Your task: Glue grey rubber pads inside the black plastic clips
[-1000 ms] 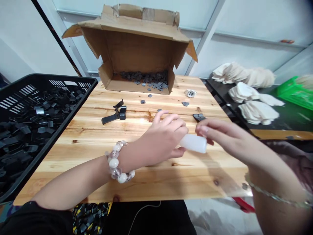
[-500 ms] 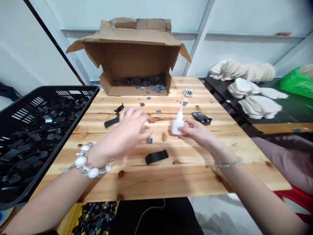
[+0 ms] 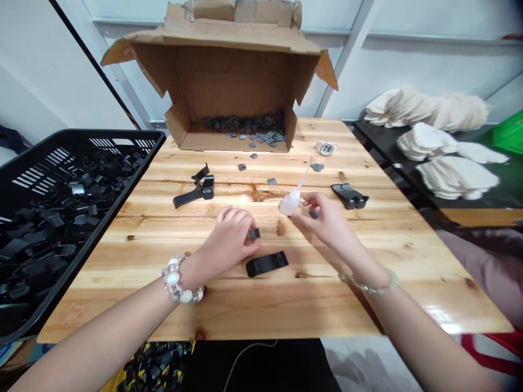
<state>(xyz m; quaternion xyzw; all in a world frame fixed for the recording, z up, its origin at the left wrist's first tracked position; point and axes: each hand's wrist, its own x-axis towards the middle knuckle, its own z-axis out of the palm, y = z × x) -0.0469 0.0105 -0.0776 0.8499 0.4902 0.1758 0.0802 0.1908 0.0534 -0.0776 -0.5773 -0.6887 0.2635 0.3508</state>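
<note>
— Where do your hands sit on the tabletop (image 3: 368, 283)?

— Your left hand (image 3: 231, 239) is near the middle, its fingers (image 3: 245, 231) on a small square piece (image 3: 254, 233). A flat clip (image 3: 266, 263) lies just in front of it, toward you. Your right hand (image 3: 327, 220) is to the right, holding a small bottle (image 3: 291, 201) tilted away from you.

— And around you?

— A cardboard box (image 3: 229, 81) stands at the far edge with small pieces (image 3: 245, 126) in it, and a few lie spilled before it. A crate (image 3: 61, 218) full of clips is at your left. Two clips (image 3: 195, 190) lie left of centre, and another part (image 3: 349, 196) lies right of your right hand.
</note>
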